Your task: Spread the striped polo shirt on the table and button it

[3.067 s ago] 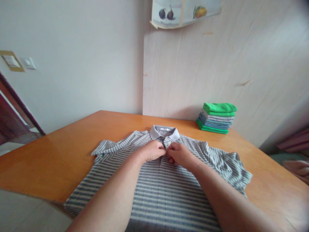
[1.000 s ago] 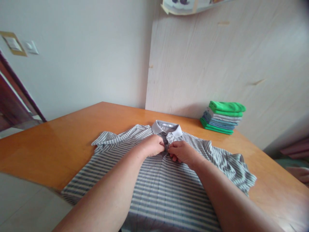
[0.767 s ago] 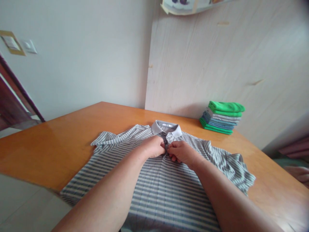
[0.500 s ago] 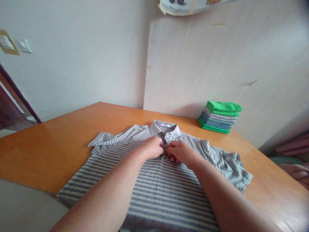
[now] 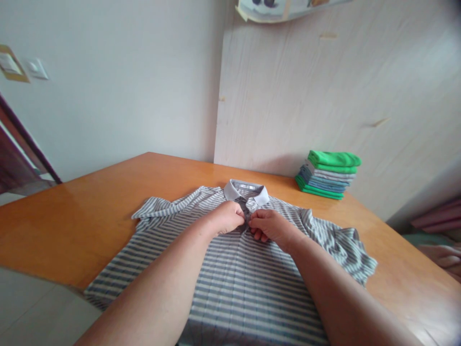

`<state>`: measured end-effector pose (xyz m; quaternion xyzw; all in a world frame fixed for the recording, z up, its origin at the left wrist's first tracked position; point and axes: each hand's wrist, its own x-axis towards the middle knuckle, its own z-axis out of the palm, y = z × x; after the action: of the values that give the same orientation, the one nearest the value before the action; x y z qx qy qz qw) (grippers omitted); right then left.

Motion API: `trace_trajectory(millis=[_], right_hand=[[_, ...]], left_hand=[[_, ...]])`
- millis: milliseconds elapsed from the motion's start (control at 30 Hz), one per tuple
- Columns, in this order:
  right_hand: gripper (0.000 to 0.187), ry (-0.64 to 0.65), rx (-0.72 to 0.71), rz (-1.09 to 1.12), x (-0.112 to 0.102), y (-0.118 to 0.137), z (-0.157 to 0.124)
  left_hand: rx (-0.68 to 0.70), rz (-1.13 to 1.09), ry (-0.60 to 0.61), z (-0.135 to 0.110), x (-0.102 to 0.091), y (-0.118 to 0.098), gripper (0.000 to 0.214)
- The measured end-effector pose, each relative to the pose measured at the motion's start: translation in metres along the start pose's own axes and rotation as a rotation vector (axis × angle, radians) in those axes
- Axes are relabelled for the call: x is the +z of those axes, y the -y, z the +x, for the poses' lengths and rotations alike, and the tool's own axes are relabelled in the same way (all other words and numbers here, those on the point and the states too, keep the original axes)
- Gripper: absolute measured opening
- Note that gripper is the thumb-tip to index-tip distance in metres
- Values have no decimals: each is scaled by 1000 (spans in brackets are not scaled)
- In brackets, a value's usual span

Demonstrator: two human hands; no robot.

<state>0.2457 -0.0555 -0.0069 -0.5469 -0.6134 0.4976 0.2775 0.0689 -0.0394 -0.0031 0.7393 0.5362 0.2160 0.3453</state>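
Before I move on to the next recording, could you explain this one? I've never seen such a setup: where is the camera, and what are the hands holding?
There is no machine here: a person works with two bare hands. The view comes from one camera worn on their head, looking forward and down.

A striped shirt lies spread front-up on the wooden table, its collar pointing away from the person. The left hand and right hand meet at its front opening, each with a pinching grip on the fabric; any button there is too small to make out.

Toward the back right sits a stack of folded cloth.
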Motion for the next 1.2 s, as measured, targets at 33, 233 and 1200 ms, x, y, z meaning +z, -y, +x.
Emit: trace_trajectory(millis=[33, 233, 1200], right_hand=[[12, -2, 1, 0, 0, 0, 0], [12, -18, 1, 7, 1, 2, -1], [10, -48, -3, -6, 3, 2, -4]], left_hand=[[2, -7, 5, 0, 0, 0, 17], [11, 19, 13, -1, 0, -1, 15], [38, 51, -6, -4, 1, -7, 16]])
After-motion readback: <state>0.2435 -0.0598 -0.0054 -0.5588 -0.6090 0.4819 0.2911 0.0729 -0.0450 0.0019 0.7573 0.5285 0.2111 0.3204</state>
